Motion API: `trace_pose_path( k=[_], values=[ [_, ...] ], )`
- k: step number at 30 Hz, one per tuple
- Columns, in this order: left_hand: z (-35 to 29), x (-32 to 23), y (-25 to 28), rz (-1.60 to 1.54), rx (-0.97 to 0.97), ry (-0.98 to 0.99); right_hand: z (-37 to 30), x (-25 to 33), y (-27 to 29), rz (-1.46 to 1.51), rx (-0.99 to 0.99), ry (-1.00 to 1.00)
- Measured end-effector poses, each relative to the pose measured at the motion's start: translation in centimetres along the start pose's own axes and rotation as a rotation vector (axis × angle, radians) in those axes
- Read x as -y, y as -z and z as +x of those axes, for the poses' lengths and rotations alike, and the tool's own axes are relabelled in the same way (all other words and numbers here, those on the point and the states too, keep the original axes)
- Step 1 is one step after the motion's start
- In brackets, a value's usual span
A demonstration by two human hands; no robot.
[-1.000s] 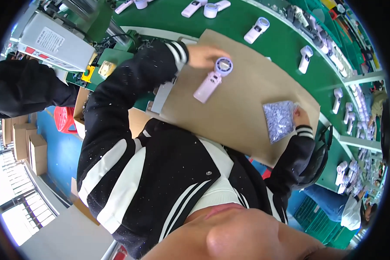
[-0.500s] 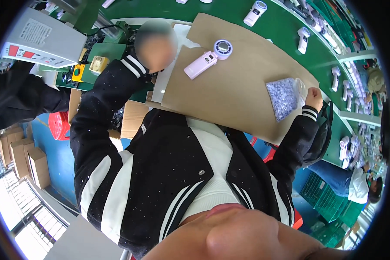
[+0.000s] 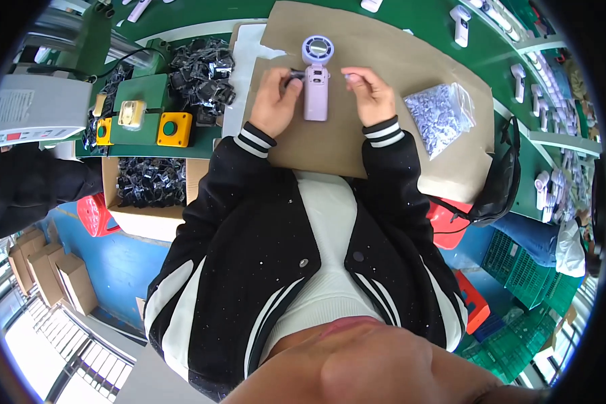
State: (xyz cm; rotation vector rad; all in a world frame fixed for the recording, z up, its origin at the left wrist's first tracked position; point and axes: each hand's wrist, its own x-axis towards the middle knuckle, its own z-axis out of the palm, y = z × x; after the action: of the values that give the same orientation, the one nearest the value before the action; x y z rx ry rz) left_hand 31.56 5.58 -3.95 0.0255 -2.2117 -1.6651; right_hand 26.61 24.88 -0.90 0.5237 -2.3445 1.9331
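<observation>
A lavender handheld fan (image 3: 317,94) lies on the brown cardboard sheet (image 3: 330,145), its round head pointing away from me. Just to its left, my left hand (image 3: 275,104) is closed on a small black plastic part (image 3: 295,76), close against the fan's side. My right hand (image 3: 373,97) is to the right of the fan, apart from it, thumb and fingers pinching a tiny lavender piece (image 3: 349,77). Beyond that hand rests a clear bag of small lavender pieces (image 3: 438,118).
Left of the cardboard lie a heap of black parts (image 3: 202,71) and a green button in a yellow box (image 3: 175,128). An open carton of black parts (image 3: 151,182) stands nearer me. A black bag (image 3: 505,178) hangs at the right. More fans (image 3: 460,25) lie on the green line.
Both hands have come in to the fan from the far left and the bag at the right. The fan now lies straight instead of slanted. A black part and a lavender piece are in hand.
</observation>
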Motion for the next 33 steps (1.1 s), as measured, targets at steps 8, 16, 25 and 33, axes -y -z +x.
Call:
trace_pose_path(
  k=[8, 16, 25, 33],
  values=[
    [1.4, -0.1, 1.2, -0.207, 0.105, 0.125, 0.1, -0.7, -2.6, -0.249, 0.128, 0.082],
    [1.9, -0.2, 1.0, -0.385, 0.084, 0.114, 0.6, -1.5, -4.1, -0.230, 0.062, 0.066],
    [2.9, -2.2, 0.6, -0.476, 0.070, 0.108, 2.0, 0.1, -2.7, 0.112, 0.062, -0.043],
    [1.6, -2.2, -1.3, -0.491, -0.001, 0.220, 2.1, -0.3, -3.1, 0.218, 0.068, -0.093]
  ],
)
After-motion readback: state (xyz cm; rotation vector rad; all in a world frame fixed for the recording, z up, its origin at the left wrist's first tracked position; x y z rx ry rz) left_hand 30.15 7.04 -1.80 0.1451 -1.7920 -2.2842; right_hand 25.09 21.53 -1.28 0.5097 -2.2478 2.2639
